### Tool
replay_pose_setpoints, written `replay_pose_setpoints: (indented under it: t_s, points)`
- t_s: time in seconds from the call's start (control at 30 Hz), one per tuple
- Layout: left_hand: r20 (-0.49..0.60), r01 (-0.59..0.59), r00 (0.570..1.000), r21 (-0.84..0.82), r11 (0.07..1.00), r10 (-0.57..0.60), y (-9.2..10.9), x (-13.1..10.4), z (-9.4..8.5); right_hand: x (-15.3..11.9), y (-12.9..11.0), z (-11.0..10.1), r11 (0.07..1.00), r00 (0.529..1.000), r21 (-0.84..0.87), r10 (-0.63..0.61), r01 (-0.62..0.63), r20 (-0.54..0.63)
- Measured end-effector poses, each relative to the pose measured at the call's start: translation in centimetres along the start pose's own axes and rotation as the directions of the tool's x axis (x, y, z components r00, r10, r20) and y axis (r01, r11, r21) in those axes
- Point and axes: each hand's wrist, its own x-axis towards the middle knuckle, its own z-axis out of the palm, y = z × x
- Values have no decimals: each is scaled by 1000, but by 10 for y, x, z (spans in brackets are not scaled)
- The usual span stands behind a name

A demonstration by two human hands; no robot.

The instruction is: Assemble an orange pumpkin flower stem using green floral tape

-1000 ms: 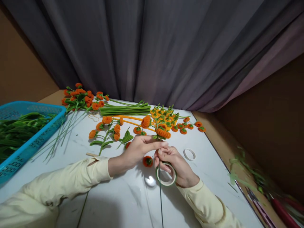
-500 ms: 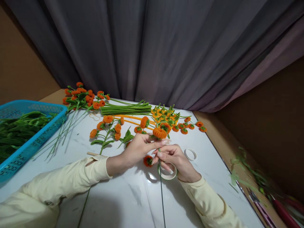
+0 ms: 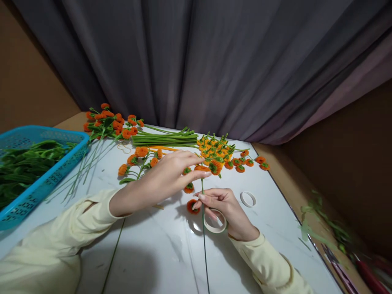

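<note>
My left hand (image 3: 167,175) has its thumb and fingers around the top of a long green wire stem (image 3: 205,245), just at an orange fuzzy flower (image 3: 200,168) that its fingers partly cover. Lower down, my right hand (image 3: 225,206) pinches the same stem between thumb and fingertips. A roll of floral tape (image 3: 218,229) hangs around the lower fingers of that hand. Close by on the table lies a single orange flower head (image 3: 192,206). A branch with several orange flowers (image 3: 141,152) and green leaves lies partly hidden behind my left hand.
A blue basket (image 3: 65,163) of green leaves (image 3: 30,169) stands at left. Finished orange flowers (image 3: 105,116), green stems (image 3: 165,139) and yellow-orange flower heads (image 3: 214,149) lie along the back. A white ring (image 3: 248,199) is at right; tools (image 3: 338,265) lie beyond the table edge.
My left hand has turned and spread further over the stem's top, covering more of the flowers behind. The stem stands more upright. My right hand sits lower from the flower, still pinching.
</note>
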Motion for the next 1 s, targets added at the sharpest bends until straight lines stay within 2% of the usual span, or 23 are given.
replay_pose_setpoints:
  t_s: [0.1, 0.17, 0.3, 0.37, 0.5, 0.77, 0.83, 0.93, 0.97, 1.0]
  points:
    - [17, -96, 995, 32, 995, 96, 2, -4, 5, 0, 0, 1, 1000, 1000, -3, 8, -8, 6]
    - [-11, -114, 993, 22, 993, 114, 4, -6, 5, 0, -1, 1, 1000, 1000, -8, 8, -8, 7]
    - [-100, -7, 995, 9, 1000, 8, 5, -6, 3, -1, 0, 3, 1000, 1000, -13, -4, 4, -16]
    - [-70, 28, 997, 23, 999, -26, 4, -5, 3, -2, -1, 3, 999, 999, -30, -15, 14, -28]
    - [-34, -5, 999, -1, 1000, 5, 7, -5, 1, -3, -1, 4, 998, 1000, -68, -13, 11, -22]
    - [-31, 41, 998, -218, 975, -49, 15, -4, -1, -5, 6, 9, 991, 999, -133, -34, 31, -22]
    - [-29, 75, 996, -245, 966, -85, 16, -4, -4, -7, 5, 11, 988, 997, -143, -71, 64, -43]
    - [-65, 196, 975, -197, 961, -212, 16, -6, -15, -12, -1, 14, 985, 989, -139, -118, 106, -84]
    - [-35, 235, 969, -162, 958, -243, 15, -8, -18, -13, -3, 14, 984, 986, -136, -131, 117, -100]
    - [41, 260, 966, -123, 958, -257, 14, -9, -20, -15, -6, 15, 983, 983, -133, -144, 128, -115]
